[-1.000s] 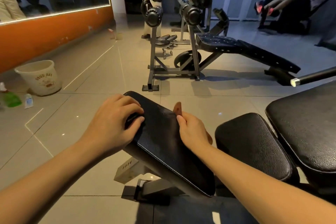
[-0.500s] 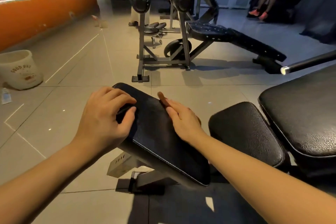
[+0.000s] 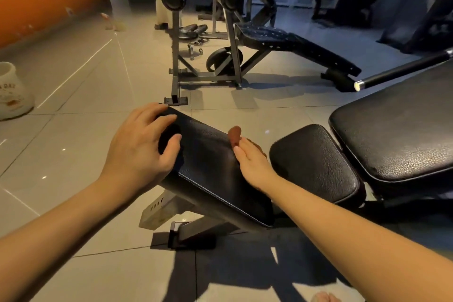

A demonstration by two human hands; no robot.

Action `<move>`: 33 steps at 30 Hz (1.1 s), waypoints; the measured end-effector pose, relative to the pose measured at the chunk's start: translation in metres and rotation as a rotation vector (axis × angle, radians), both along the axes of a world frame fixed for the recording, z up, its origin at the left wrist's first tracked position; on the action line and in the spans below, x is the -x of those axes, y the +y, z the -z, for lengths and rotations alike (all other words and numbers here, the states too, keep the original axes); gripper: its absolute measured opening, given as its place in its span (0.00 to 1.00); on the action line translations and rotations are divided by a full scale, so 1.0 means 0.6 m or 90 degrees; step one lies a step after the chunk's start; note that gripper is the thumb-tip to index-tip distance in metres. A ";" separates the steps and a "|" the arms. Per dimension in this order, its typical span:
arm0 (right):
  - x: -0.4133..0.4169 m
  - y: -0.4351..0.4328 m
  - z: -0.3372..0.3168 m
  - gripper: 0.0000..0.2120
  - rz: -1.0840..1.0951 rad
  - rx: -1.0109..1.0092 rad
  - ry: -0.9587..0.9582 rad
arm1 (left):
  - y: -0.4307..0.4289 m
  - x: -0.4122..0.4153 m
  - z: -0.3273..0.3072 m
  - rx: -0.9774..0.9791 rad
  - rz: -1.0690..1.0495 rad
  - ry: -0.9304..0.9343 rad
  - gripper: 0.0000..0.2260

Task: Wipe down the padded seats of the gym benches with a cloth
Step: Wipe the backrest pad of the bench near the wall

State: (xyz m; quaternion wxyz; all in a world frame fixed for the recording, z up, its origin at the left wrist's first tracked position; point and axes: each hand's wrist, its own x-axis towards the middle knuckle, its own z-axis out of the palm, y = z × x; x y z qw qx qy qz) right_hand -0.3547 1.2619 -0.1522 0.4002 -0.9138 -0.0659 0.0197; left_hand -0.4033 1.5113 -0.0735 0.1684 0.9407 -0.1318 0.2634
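Right hand [image 3: 250, 167] slid cloth [image 3: 234, 135] along seat [image 3: 215, 169]

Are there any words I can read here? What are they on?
"DAY": on the white plastic bucket at the left edge; the letters before it are cut off by the frame.
Small print beneath it: too blurred to read.
No other writing shows.

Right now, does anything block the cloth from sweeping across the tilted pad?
Only the left hand, gripping the upper left edge of the tilted pad. The cloth, held by the right hand at the right edge, has bare padding between.
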 end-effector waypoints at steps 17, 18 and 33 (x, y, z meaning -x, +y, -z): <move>0.082 0.016 -0.002 0.48 0.141 0.032 0.078 | -0.001 0.007 -0.003 0.040 0.019 0.007 0.18; 0.090 0.014 0.004 0.48 0.141 0.026 0.079 | -0.001 0.007 -0.004 0.039 0.019 0.009 0.17; 0.065 0.002 0.036 0.47 0.060 0.050 0.060 | -0.007 0.008 -0.004 0.044 0.012 -0.010 0.19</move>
